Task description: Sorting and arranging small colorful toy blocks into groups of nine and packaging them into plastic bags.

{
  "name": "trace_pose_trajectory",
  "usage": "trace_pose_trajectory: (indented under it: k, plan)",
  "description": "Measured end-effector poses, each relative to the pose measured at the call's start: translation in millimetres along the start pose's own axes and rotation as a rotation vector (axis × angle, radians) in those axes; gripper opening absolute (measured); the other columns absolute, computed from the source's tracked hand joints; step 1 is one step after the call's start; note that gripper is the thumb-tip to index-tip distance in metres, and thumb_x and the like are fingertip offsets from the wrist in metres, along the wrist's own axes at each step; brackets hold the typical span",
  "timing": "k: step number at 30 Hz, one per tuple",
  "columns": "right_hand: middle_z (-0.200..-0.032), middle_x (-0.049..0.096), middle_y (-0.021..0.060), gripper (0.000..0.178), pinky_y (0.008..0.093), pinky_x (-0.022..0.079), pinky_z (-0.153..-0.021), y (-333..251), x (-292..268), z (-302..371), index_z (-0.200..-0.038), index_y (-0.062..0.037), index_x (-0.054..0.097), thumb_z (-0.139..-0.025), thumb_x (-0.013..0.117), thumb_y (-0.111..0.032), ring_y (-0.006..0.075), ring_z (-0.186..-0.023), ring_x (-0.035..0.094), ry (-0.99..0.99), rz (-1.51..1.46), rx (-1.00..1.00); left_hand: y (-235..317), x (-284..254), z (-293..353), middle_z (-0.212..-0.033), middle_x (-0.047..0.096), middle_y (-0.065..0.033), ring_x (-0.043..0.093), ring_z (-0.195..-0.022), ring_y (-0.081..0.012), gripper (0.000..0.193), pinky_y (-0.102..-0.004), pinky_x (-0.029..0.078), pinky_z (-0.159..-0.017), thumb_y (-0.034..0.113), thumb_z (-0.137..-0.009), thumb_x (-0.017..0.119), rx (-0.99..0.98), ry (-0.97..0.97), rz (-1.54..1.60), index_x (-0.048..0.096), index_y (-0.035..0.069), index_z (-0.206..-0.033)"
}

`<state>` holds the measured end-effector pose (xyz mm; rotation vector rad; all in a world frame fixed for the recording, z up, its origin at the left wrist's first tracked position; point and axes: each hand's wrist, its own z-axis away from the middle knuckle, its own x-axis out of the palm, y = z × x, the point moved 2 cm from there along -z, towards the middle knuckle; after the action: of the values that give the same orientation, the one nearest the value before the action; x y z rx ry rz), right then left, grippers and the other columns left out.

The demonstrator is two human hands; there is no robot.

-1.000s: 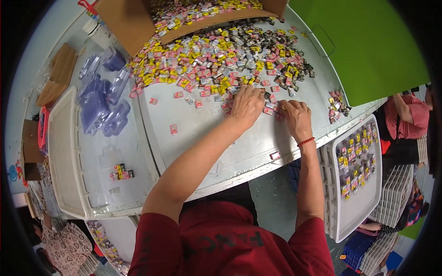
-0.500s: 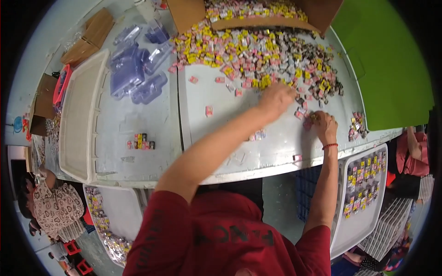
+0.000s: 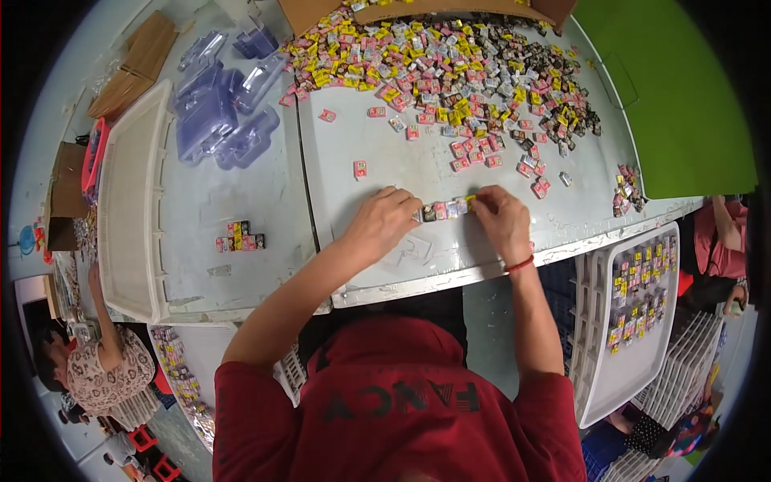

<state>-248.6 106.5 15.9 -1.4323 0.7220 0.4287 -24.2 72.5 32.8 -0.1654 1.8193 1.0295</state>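
Your left hand (image 3: 384, 222) and right hand (image 3: 501, 218) have left the mini-box pile (image 3: 418, 68) for a short row (image 3: 446, 210), seemingly aligning it. Left curled, grip unclear; right pinching a yellow box (image 3: 471, 201).

Showing glossy, see-through plastic in bluish shells (image 3: 207, 119), smooth plastic in the white tray (image 3: 132, 209), matt cardboard in the box (image 3: 309, 11); displaying shiny faces on small blocks (image 3: 452, 210), matt cloth in the shirt (image 3: 393, 357).
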Motion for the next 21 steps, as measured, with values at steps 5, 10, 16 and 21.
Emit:
trace_pose_trajectory:
  k: [5, 10, 16, 21]
  plan:
    - [-0.090, 0.064, 0.0163, 0.014, 0.0405, 0.050, -0.067, -9, 7, 8, -0.091, -0.0038, 0.065, -0.080, 0.068, -0.012, 0.0364, -0.078, 0.062, 0.117, 0.045, -0.131, -4, 6, -2, -0.099, 0.060, -0.0117, 0.057, -0.094, -0.0315, 0.030, -0.0382, 0.047, -0.081, 0.016, -0.073, 0.073, 0.045, 0.048, 0.026, 0.062, 0.003, -0.098]
    - [-0.100, 0.061, 0.0166, 0.024, 0.0390, 0.048, -0.077, -36, -3, -39, -0.100, -0.0027, 0.062, -0.079, 0.069, -0.012, 0.0344, -0.091, 0.060, 0.195, 0.200, -0.260, -28, -21, -47, -0.115, 0.055, -0.0154, 0.050, -0.110, -0.0344, 0.042, -0.0416, 0.043, -0.093, 0.019, -0.072, 0.075, 0.083, 0.257, -0.120, 0.061, 0.003, -0.108]
    - [-0.128, 0.046, 0.0210, 0.057, 0.0553, 0.035, -0.096, -58, 44, -171, -0.123, -0.0087, 0.053, -0.077, 0.072, -0.038, 0.0427, -0.120, 0.040, 0.316, 0.514, -0.393, -99, -51, -153, -0.138, 0.040, -0.0167, 0.032, -0.129, -0.0426, 0.082, -0.0556, 0.027, -0.105, 0.049, -0.069, 0.075, -0.046, 0.306, -0.542, 0.045, 0.010, -0.135]
    - [-0.129, 0.045, 0.0208, 0.054, 0.0572, 0.030, -0.102, -57, 63, -203, -0.124, -0.0135, 0.054, -0.081, 0.063, -0.044, 0.0442, -0.125, 0.036, 0.230, 0.567, -0.435, -141, -65, -176, -0.138, 0.040, -0.0128, 0.031, -0.128, -0.0395, 0.094, -0.0605, 0.025, -0.100, 0.052, -0.057, 0.079, -0.196, 0.226, -0.427, 0.043, 0.013, -0.134]
